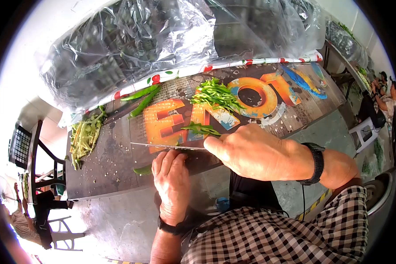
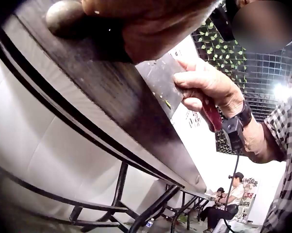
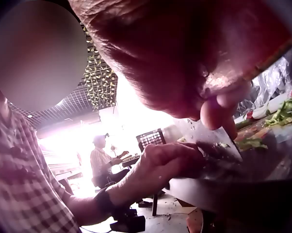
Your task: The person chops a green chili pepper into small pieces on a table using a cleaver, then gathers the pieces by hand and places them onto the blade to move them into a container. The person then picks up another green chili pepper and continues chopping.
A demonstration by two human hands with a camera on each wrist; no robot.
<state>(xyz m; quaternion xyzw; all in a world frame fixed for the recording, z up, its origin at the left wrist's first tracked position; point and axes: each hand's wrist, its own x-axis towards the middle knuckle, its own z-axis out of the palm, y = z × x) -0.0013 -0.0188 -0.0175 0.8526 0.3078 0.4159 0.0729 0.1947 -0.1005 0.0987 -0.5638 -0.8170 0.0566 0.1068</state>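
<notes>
My right hand [image 1: 259, 152] grips a knife by its red handle [image 2: 211, 115], its wide blade [image 2: 158, 82] held crosswise beside my left fingers. The blade looks like a thin line [image 1: 167, 146] in the head view. My left hand [image 1: 171, 185] holds a green pepper [image 1: 142, 170] down near the table's front edge, fingers bent over it; most of the pepper is hidden, with one end sticking out at the left. Just beyond the blade lies a small heap of cut green strips [image 1: 201, 128]. A larger heap of strips [image 1: 215, 96] sits farther back.
Two whole green peppers [image 1: 144, 103] lie at the back left of the table [image 1: 114, 176]. Pale pepper cores and scraps [image 1: 84, 136] are piled at its left end. Clear plastic sheeting [image 1: 176, 35] covers the far side. Other people sit at tables on both sides.
</notes>
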